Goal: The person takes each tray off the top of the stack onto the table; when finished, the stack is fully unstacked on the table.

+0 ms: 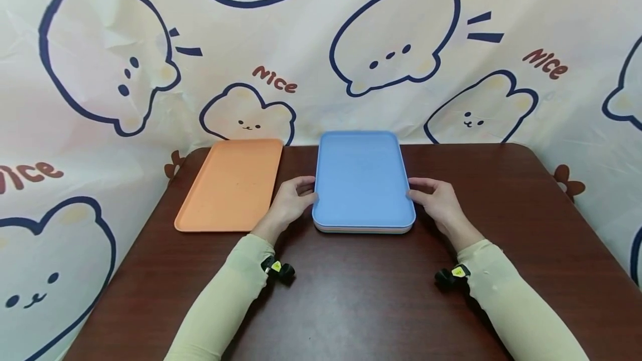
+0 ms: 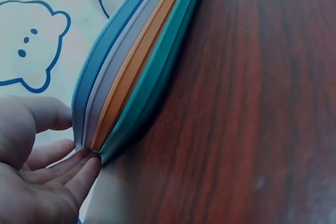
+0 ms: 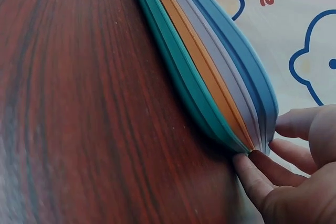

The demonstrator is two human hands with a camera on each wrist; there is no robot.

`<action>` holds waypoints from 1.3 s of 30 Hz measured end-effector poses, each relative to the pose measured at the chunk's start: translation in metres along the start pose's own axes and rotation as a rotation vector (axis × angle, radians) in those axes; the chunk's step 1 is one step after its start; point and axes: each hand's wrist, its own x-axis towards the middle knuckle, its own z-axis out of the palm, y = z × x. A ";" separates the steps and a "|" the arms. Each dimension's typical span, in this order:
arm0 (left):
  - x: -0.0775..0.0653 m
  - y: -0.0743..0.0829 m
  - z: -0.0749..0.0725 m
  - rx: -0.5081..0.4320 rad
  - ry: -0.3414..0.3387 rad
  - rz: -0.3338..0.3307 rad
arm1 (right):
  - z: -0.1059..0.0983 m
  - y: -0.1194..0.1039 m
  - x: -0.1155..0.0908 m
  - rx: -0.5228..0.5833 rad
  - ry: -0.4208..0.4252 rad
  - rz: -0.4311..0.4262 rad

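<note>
A stack of rounded rectangular trays, with a blue tray on top, lies at the far middle of the table. Below the blue one, the left wrist view shows the edges of a pale lilac tray, an orange tray and a green tray. My left hand holds the stack's left side, thumb and fingertips against the stacked edges. On the opposite side my right hand grips the right edges in the same way, fingertips reaching down to the green tray.
A separate orange tray lies flat on the dark brown table, left of the stack and close to my left forearm. Behind the table hangs a pale cloth printed with cartoon bears. Small black devices sit at both wrists.
</note>
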 end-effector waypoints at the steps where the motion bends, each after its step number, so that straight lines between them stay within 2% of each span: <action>1: 0.000 0.000 0.000 0.006 0.001 -0.002 | 0.000 0.000 0.000 0.002 0.004 0.002; 9: 0.000 -0.006 -0.010 0.063 0.013 0.013 | 0.012 -0.002 0.003 0.011 0.025 -0.007; 15: -0.005 -0.011 -0.028 0.097 0.035 -0.008 | 0.032 -0.008 0.007 0.023 0.024 -0.035; 23: -0.014 -0.020 -0.052 0.154 0.069 0.020 | 0.059 -0.016 0.009 0.027 0.020 -0.040; 31: -0.020 -0.029 -0.075 0.162 0.100 0.014 | 0.082 -0.022 0.011 0.046 0.008 -0.063; 39: -0.016 -0.037 -0.089 0.092 0.062 -0.067 | 0.096 -0.030 0.014 0.026 0.001 -0.063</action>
